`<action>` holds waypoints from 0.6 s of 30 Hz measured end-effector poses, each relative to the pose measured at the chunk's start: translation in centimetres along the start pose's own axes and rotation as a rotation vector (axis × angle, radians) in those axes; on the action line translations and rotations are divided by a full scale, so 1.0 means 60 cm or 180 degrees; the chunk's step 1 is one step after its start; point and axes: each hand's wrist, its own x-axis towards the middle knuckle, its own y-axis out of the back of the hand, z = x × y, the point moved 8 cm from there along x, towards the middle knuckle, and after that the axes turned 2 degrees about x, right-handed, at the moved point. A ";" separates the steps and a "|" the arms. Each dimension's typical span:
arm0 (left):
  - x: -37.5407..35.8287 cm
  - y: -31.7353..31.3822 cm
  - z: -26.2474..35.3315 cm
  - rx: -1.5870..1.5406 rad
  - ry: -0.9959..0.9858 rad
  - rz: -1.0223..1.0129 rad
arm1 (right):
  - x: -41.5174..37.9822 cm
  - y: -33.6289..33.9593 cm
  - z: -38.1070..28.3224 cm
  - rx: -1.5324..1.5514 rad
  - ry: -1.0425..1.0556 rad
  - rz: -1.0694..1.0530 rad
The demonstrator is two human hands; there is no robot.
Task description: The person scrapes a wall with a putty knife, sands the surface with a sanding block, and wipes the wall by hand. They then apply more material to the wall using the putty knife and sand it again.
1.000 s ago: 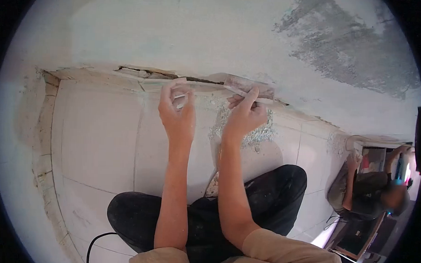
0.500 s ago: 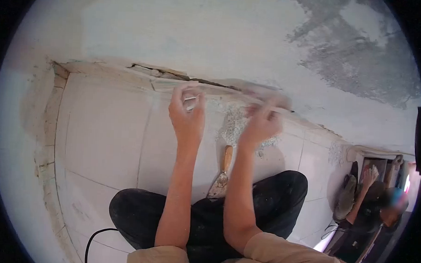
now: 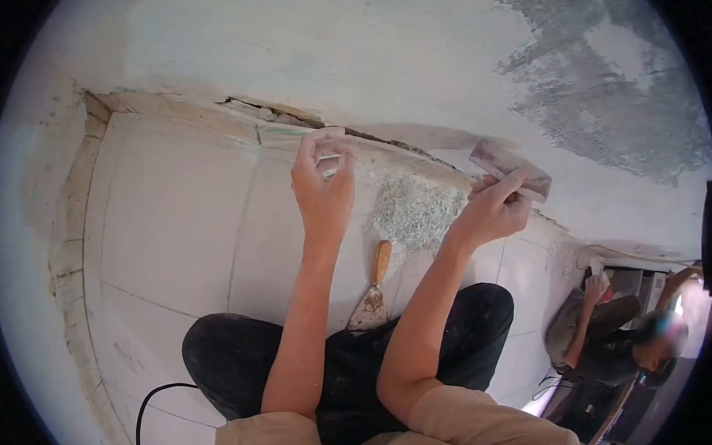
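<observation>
My left hand (image 3: 324,186) is curled at the crack along the foot of the wall, thumb and fingers bent toward each other. A small white edge shows between them, and I cannot tell what it belongs to. My right hand (image 3: 493,212) grips a flat rectangular brownish-grey piece (image 3: 514,171), raised in front of the wall to the right. Below and between the hands lies a heap of pale crumbled debris (image 3: 419,213) on the tiles. A putty knife (image 3: 376,286) with a wooden handle rests on the floor, blade toward my crossed legs.
A dark gap (image 3: 277,110) runs along the skirting (image 3: 172,106) at the wall's base. Grey rough patches mark the wall (image 3: 604,82) at upper right. Another person (image 3: 603,333) crouches at the far right beside a cabinet. A black cable (image 3: 146,407) curves across the floor at lower left.
My right hand has moved right and slightly up from above the debris heap, with the flat piece now plainly visible. My left hand has hardly moved. The other person has shifted posture.
</observation>
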 end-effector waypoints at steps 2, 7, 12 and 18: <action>-0.003 -0.008 -0.001 0.0047 0.0221 -0.0113 | 0.005 -0.002 -0.001 -0.1090 0.0821 0.0387; -0.001 -0.011 -0.007 -0.0142 -0.0014 -0.0158 | -0.074 -0.053 0.019 -0.1015 0.0860 -0.0231; 0.006 0.012 -0.008 -0.0234 -0.0033 -0.0002 | -0.013 0.001 -0.041 0.0096 0.0394 0.0300; 0.012 -0.003 -0.019 -0.0176 -0.0135 -0.0207 | -0.097 -0.097 -0.006 -0.1490 0.1223 -0.0216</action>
